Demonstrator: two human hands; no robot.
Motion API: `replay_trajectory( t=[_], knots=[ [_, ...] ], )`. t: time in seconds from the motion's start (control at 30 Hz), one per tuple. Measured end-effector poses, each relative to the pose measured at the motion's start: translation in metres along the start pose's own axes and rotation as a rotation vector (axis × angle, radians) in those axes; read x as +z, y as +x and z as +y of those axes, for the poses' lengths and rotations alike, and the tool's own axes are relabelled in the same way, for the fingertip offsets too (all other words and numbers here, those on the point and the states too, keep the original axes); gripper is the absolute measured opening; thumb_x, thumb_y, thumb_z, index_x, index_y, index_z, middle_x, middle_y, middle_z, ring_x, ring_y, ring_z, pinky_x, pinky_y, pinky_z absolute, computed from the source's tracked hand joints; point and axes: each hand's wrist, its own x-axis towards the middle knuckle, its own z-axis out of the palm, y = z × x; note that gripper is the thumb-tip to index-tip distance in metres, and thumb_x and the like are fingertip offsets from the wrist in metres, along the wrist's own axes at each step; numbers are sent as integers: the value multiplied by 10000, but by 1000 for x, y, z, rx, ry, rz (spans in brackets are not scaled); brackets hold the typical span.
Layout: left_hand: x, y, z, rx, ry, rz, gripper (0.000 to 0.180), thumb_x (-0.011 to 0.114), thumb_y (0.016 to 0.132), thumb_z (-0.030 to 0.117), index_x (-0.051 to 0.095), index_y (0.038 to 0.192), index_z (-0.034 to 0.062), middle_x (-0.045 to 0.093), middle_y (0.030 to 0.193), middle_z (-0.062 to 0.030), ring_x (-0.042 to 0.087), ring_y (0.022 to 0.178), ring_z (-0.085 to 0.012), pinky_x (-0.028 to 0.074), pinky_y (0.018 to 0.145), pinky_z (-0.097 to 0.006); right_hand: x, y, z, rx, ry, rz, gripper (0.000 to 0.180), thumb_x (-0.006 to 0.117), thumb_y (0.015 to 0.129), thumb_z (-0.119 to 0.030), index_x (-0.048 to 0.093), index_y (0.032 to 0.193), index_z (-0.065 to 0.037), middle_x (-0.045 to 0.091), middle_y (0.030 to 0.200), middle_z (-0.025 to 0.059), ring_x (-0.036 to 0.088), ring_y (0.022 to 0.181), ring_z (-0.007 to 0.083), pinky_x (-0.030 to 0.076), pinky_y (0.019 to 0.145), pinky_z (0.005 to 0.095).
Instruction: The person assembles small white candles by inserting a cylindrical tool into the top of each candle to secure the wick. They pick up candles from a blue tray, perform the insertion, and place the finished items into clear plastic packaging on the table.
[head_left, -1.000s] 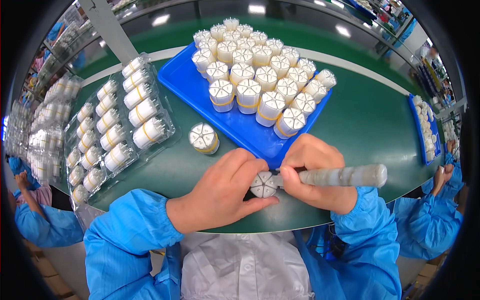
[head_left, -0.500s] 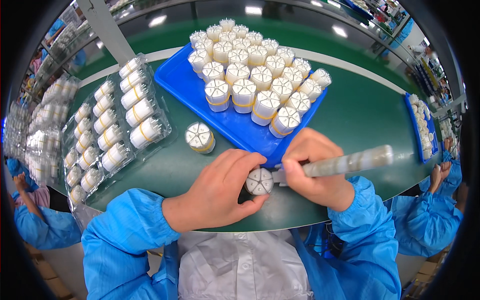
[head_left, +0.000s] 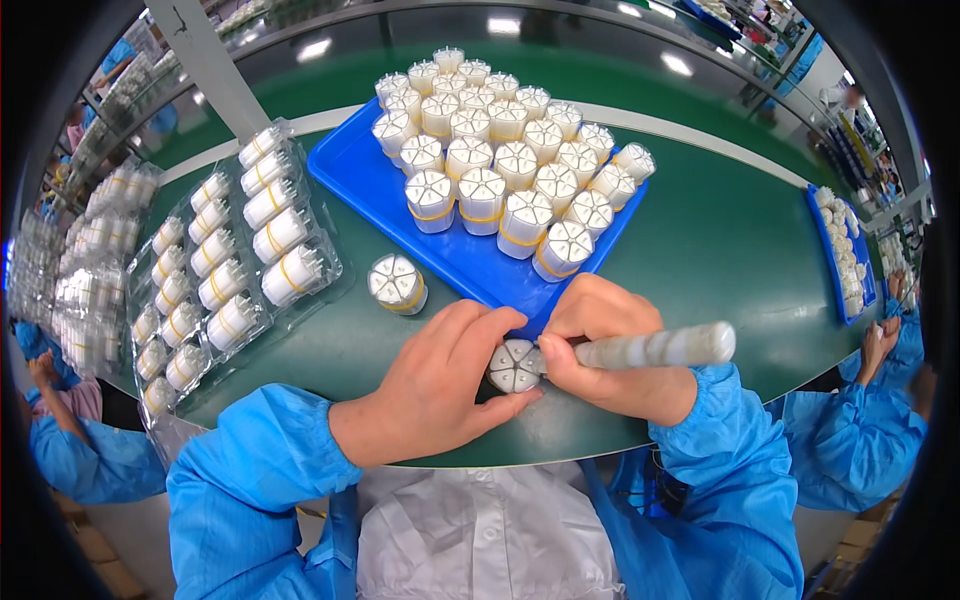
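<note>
My left hand (head_left: 445,385) grips a small round white bundle of wedge-shaped pieces (head_left: 513,367) on the green table near its front edge. My right hand (head_left: 610,355) holds a long whitish stick-like tool (head_left: 660,348), its tip touching the bundle's top. Another banded white bundle (head_left: 397,283) stands alone just beyond my left hand. A blue tray (head_left: 372,180) behind it carries several upright white bundles with yellow bands.
Clear plastic blister trays (head_left: 240,270) filled with several white bundles lie at the left. A second blue tray (head_left: 845,255) sits at the far right. People in blue sleeves (head_left: 860,440) work at both sides. A metal post (head_left: 205,60) rises at back left.
Both hands stay on the bundle with only slight shifts; the tool tip remains on its top. The rest has not moved.
</note>
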Motion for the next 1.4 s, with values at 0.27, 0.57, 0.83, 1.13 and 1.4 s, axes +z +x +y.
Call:
replay_trajectory(
  t=[0.27, 0.57, 0.83, 1.13, 1.4],
  knots=[
    [0, 1, -2, 97, -55, -4, 683, 884, 737, 111, 534, 1314, 5, 621, 1089, -139, 615, 927, -296, 530, 780, -385, -4, 0, 3, 35, 12, 0, 135, 767, 857, -73, 643, 810, -46, 600, 778, 79, 602, 646, 222, 463, 551, 361],
    [2, -2, 1, -15, -20, -37, 693, 886, 748, 126, 526, 1330, 16, 627, 1111, -147, 622, 959, -323, 527, 808, -398, -1, -2, 7, 7, 57, -13, 135, 760, 857, -47, 636, 805, -37, 595, 770, 71, 595, 648, 212, 454, 554, 352],
    [-3, 0, 1, 33, -126, -87, 670, 829, 750, 63, 513, 1339, 11, 630, 1188, -164, 621, 1022, -343, 525, 849, -432, -8, 2, 3, 25, 61, -19, 127, 767, 846, -33, 644, 814, -38, 606, 779, 72, 600, 655, 211, 460, 567, 343],
    [-2, -2, 0, 87, 19, -3, 728, 923, 735, 184, 543, 1327, -6, 616, 1123, -151, 582, 968, -328, 491, 814, -426, -8, 2, 1, -81, -35, -50, 149, 784, 816, -34, 636, 815, -47, 596, 792, 79, 607, 640, 253, 480, 541, 372],
    [-1, 0, 0, 57, -1, 22, 749, 932, 723, 202, 541, 1331, 5, 617, 1064, -127, 584, 902, -313, 491, 759, -406, -4, 4, 2, -58, -18, -96, 131, 772, 841, -53, 643, 829, -48, 578, 778, 78, 590, 657, 252, 471, 552, 377]
  ],
)
